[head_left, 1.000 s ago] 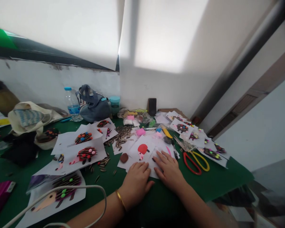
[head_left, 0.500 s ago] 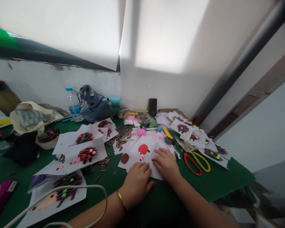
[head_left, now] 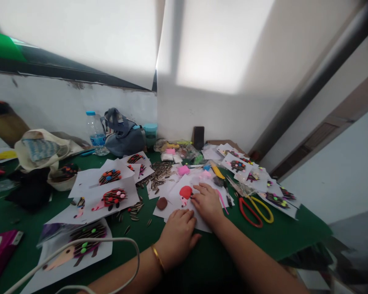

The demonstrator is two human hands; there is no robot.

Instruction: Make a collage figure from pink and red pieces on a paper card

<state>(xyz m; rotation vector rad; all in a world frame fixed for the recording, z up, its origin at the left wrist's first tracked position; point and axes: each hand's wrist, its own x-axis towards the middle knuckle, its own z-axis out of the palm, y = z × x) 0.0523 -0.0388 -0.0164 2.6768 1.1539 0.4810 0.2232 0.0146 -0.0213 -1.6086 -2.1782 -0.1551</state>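
My left hand [head_left: 178, 230] lies flat on the lower edge of a white sheet [head_left: 171, 206], fingers stretched and holding nothing. On that sheet is a red clay hedgehog shape [head_left: 185, 192] with a pale pink face and small dark details. My right hand [head_left: 207, 204] is at the shape's right side, its thumb and fingertips drawn close together by a small dark bit. What the fingertips pinch is too small to make out. A round brown clay lump [head_left: 162, 203] sits left of the shape. A pink modelling tool [head_left: 223, 202] lies right of my right hand.
Sunflower seeds [head_left: 159, 175] are heaped behind the sheet. Red-and-yellow scissors [head_left: 251, 210] and a black pen [head_left: 228, 197] lie to the right. Finished hedgehog pictures [head_left: 110, 196] spread on the left, others on the right. A white cable [head_left: 122, 240] crosses the front left.
My right hand has shifted left and slightly up, so its fingertips now reach the red shape's right edge. The pink tool is more exposed. My left hand stays put.
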